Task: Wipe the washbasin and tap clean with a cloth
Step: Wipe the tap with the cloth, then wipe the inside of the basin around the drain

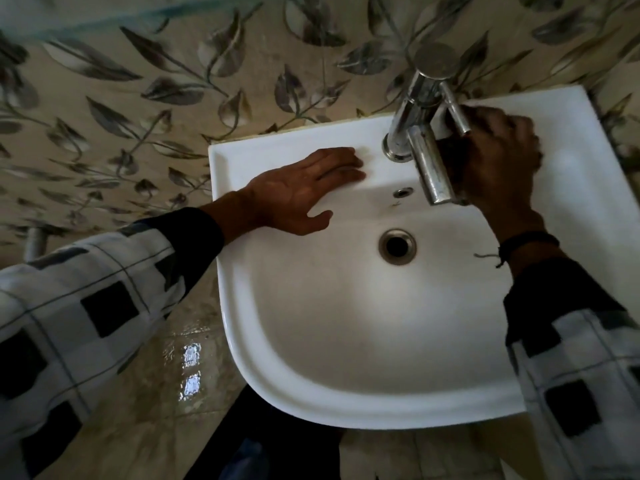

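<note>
The white washbasin fills the middle of the head view. Its chrome tap stands on the back ledge, with the spout pointing towards me. My left hand lies flat and open on the ledge left of the tap base, fingers pointing right and holding nothing. My right hand is curled against the right side of the spout, just below the lever. A dark cloth seems bunched between its palm and the spout; most of it is hidden.
The drain and a small overflow hole sit in the bowl. A leaf-patterned tiled wall rises right behind the basin. Glossy wet floor tiles show below left, and a grey pipe at the far left.
</note>
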Motion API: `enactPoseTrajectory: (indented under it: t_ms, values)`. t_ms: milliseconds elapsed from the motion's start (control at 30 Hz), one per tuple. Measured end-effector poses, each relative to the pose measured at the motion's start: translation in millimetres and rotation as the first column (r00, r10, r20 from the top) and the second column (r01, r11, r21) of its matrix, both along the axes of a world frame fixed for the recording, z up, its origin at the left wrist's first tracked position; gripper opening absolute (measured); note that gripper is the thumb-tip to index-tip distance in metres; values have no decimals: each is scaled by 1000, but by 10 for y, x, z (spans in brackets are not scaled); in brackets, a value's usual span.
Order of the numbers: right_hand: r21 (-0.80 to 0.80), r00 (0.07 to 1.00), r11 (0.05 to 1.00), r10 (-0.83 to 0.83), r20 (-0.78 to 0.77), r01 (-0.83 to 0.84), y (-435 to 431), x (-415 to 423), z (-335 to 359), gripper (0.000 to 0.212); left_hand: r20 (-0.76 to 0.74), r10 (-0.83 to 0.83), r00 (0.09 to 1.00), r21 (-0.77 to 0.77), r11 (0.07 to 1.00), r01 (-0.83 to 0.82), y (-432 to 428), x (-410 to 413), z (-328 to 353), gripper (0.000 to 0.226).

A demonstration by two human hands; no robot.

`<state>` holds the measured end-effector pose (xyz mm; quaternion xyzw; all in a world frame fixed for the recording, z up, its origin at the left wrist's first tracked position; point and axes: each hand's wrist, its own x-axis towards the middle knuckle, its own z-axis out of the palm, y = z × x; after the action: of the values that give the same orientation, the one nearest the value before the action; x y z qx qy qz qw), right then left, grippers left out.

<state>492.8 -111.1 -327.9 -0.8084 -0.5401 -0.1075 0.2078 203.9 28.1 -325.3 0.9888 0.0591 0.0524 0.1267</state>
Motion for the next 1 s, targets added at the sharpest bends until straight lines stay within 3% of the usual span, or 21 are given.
enactPoseTrajectory:
  t_ms: [100,233,300,400,467,600,700,800,900,1000]
  values:
    - [26,988,988,-152,0,152,-67,-84,-262,44,-1,12,1000,1,1000,-12,29,-37,-5,68]
    - [-62,996,994,90,15,-89,4,-506,-292,57,29,8,1000,9,1000,-8,8,-42,8,67]
    - [-142,997,988,71,31,-66,-91,-377,-264,56,16,8,1000,4,1000,-8,-6,-34,4,68]
    - [-105,965,963,-256,-63,248,-7,-354,-368,53,20,15,1000,-4,1000,-15,22,-37,-9,68]
    - [-105,926,934,-354,-129,342,145,-697,-397,59,21,17,1000,-1,1000,-17,31,-38,-12,68]
    - [156,884,945,-198,-424,286,149,-1124,-453,60,21,11,1000,-1,1000,-11,9,-16,-17,69]
    - [103,928,974,-157,-338,202,20,-958,-462,64,16,18,1000,-1,1000,-18,23,-24,-25,69]
    - [-28,915,943,-330,-230,333,87,-547,-379,59,30,17,999,-11,1000,-17,16,-10,-3,68]
    - [-74,867,897,-440,-232,435,172,-354,-298,59,38,4,999,-14,1000,-4,14,-21,-10,68]
    - [-49,916,944,-330,-229,328,47,-417,-322,61,36,-1,999,-14,1000,2,28,-31,-19,68]
